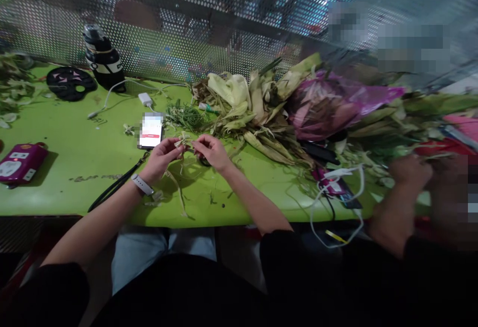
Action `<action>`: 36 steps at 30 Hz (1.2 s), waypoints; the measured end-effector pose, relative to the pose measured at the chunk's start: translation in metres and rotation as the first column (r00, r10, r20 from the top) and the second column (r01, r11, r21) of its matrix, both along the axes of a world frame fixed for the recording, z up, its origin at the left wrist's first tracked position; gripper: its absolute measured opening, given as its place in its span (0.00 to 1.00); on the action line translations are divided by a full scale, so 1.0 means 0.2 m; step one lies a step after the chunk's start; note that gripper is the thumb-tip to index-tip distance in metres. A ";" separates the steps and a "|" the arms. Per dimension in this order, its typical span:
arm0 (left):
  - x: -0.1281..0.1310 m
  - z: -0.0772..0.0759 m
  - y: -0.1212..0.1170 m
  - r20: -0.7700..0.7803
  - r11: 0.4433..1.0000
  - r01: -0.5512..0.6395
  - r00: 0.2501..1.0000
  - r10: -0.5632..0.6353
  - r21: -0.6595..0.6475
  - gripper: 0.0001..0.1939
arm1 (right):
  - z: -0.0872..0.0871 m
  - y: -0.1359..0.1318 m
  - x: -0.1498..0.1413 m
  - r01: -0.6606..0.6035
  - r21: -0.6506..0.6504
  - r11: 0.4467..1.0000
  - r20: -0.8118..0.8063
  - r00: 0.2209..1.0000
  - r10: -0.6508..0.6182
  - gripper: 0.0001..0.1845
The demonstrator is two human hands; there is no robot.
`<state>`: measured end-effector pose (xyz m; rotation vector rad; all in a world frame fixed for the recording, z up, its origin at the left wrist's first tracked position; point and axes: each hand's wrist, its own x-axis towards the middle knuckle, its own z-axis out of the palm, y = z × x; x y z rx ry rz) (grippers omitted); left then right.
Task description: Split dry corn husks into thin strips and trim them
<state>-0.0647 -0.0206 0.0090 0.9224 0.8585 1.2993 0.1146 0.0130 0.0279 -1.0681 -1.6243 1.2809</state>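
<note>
Work in progress; judged unfinished. The pale piece [182,141], apparently plant matter, is above the bench [82,138], between the person's two hands, just beside the phone [151,130]. The left hand [162,158] is narrow, thumb and fingers closed on the piece. The right hand [212,153] is likewise pinched narrow at the piece's other side; how firm that grip is, I cannot tell. A dark item [203,160] beneath the right hand is mostly hidden and cannot be identified.

Done, as far as shown: the piece is off the bench and in handling. No finished item can be confirmed. A pale strand [181,192] lies loose near the bench's front edge.

Left: in my judgement, the larger share. The husks [257,118] lie heaped behind the right hand, partly against the purple bag [324,108], and the green sprigs [184,115] lie loose behind the piece. Whether either is stock or waste cannot be determined.
</note>
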 end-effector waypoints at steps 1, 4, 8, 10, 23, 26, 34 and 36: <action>0.00 0.00 0.00 -0.001 1.000 0.002 1.000 -0.002 -0.015 0.18 | -0.01 0.01 0.00 0.018 0.013 1.000 -0.002 1.000 -0.018 0.25; -0.01 0.01 -0.01 0.013 0.998 0.007 1.000 -0.006 -0.057 0.23 | -0.01 0.03 0.02 0.019 0.068 0.998 -0.015 1.000 -0.018 0.22; -0.03 0.01 0.00 -0.001 0.997 -0.058 0.998 0.058 -0.048 0.24 | 0.02 0.07 0.04 0.002 0.096 0.995 -0.040 0.999 0.002 0.20; -0.03 0.02 0.00 0.024 0.995 -0.082 0.996 0.083 -0.058 0.23 | 0.04 0.08 0.04 0.016 0.095 0.995 -0.083 0.997 -0.008 0.19; -0.02 -0.03 -0.01 0.049 0.942 0.258 0.966 -0.254 -0.214 0.13 | 0.00 0.16 -0.06 0.045 -0.085 0.995 -0.221 0.973 -0.062 0.16; -0.01 -0.04 -0.02 0.014 0.856 0.439 0.891 -0.453 -0.273 0.16 | 0.01 0.21 -0.06 0.025 -0.206 0.978 -0.273 0.959 -0.082 0.14; 0.01 -0.02 -0.01 -0.080 0.864 0.421 0.886 -0.457 -0.276 0.18 | 0.18 0.52 -0.19 0.015 -0.102 0.995 -0.408 0.911 -0.056 0.16; 0.01 -0.02 -0.01 -0.099 0.864 0.423 0.881 -0.463 -0.274 0.19 | 0.17 0.57 -0.19 0.009 -0.057 0.998 -0.345 0.938 -0.028 0.21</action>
